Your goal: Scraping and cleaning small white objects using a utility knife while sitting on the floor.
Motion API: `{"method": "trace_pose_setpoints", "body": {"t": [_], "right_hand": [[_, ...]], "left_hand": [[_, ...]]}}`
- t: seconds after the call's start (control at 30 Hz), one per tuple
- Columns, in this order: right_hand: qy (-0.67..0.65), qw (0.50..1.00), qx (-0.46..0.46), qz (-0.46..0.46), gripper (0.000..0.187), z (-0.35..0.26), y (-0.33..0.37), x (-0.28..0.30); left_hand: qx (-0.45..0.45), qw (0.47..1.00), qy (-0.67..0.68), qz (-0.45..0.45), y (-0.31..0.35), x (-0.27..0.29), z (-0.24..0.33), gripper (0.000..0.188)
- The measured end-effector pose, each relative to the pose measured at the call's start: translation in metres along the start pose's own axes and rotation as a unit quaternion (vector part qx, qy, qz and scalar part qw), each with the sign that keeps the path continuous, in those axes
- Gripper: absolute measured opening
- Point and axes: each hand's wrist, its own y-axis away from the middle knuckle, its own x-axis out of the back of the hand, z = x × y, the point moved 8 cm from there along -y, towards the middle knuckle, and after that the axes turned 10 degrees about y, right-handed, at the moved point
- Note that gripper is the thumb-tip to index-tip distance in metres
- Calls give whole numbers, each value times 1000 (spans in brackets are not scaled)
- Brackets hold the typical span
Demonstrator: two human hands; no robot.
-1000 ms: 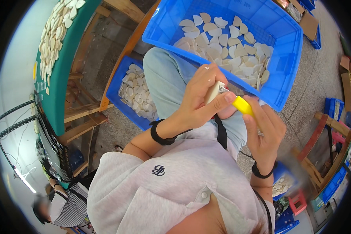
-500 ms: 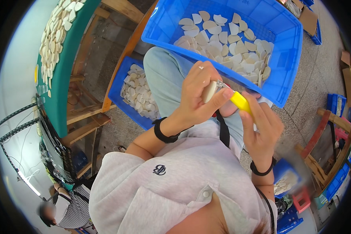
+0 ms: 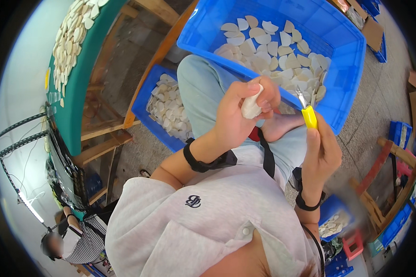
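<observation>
Pinching a white piece (image 3: 251,108) in the fingers of the left hand (image 3: 238,108), on the near side of the large blue bin (image 3: 347,83). Gripping a yellow-handled tool (image 3: 309,118) between the fingers of the right hand (image 3: 322,150), with metal tip toward the bin.

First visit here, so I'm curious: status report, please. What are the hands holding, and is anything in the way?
Left hand: gripping white piece. Right hand: holding yellow-handled tool, apart from the piece. In between: left hand's curled fingers.
</observation>
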Motion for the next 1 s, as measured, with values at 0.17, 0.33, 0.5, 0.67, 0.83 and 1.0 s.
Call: {"method": "trace_pose_setpoints", "body": {"t": [0.17,0.33,0.5,0.67,0.83,1.0], "right_hand": [[4,1000,-1,-13,22,-1,0,0],[1,997,79,20,22,-8,-1,1],[11,996,84,-22,24,-17,-4,0],[16,990,126,-55,28,-21,-5,-3],[44,987,135,-71,29,-23,-5,-2],[84,983,150,-64,30,-26,-5,-1]], "left_hand": [[29,998,49,2,0,0,-3,35],[42,996,73,-2,0,-1,-6,37],[-16,990,-140,14,5,0,3,34],[-65,941,-333,-2,9,-7,10,26],[-116,917,-381,-20,10,-14,17,21],[-128,904,-407,-14,12,-14,20,27]]}}
